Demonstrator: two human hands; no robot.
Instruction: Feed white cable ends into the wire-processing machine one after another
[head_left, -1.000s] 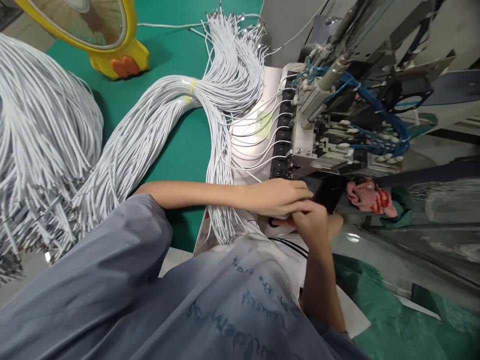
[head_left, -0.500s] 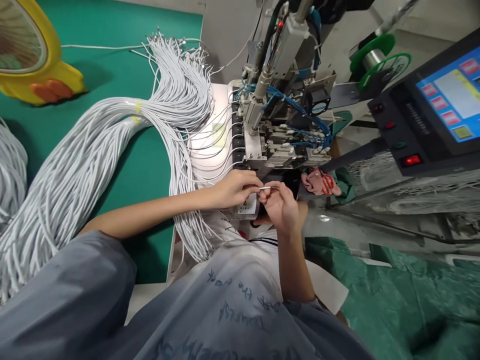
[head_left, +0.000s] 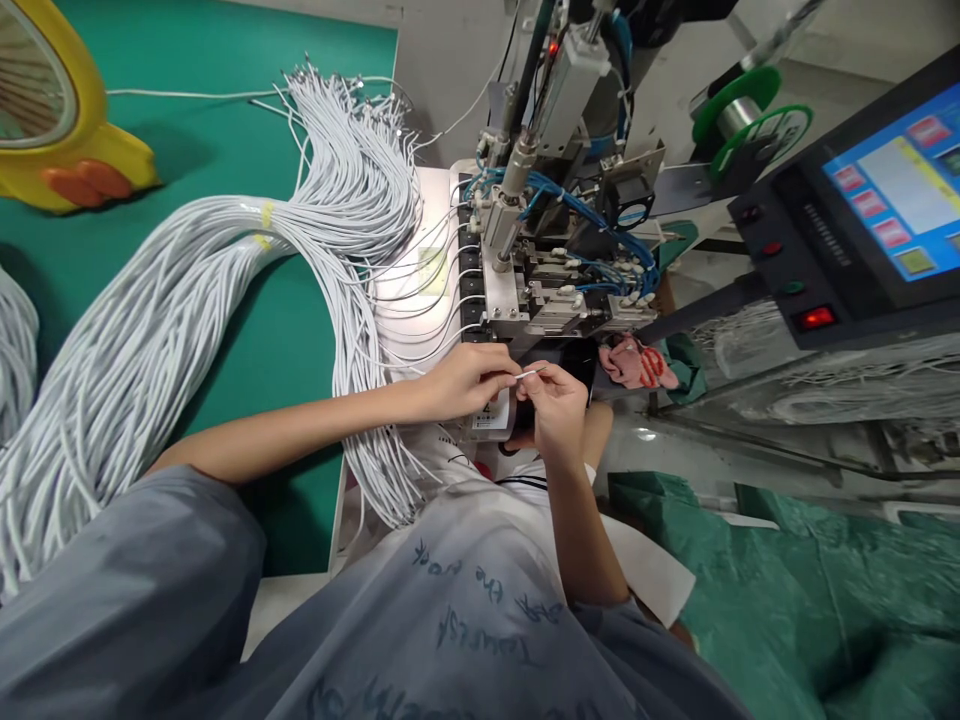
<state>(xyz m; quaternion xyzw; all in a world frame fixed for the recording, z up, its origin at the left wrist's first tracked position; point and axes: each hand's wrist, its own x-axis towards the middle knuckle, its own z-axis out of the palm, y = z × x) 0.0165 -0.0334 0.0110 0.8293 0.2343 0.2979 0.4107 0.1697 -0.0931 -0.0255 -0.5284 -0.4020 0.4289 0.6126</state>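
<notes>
Left hand (head_left: 469, 380) and right hand (head_left: 559, 405) each pinch one end of a thin silvery metal pin (head_left: 531, 374), likely to hold it level, just in front of the grey metal fixture with blue hoses (head_left: 555, 270); the taped white cable bundle (head_left: 225, 290) fans out beside it on the green mat (head_left: 285, 340), ends within reach.

Left hand (head_left: 469, 380) and right hand (head_left: 559, 400) pinch a thin cable end (head_left: 531, 373) between their fingers, just in front of the machine (head_left: 540, 295). White cables (head_left: 187, 300) fan across the green table (head_left: 285, 330). A touchscreen panel (head_left: 892, 190) is lit at right.
</notes>
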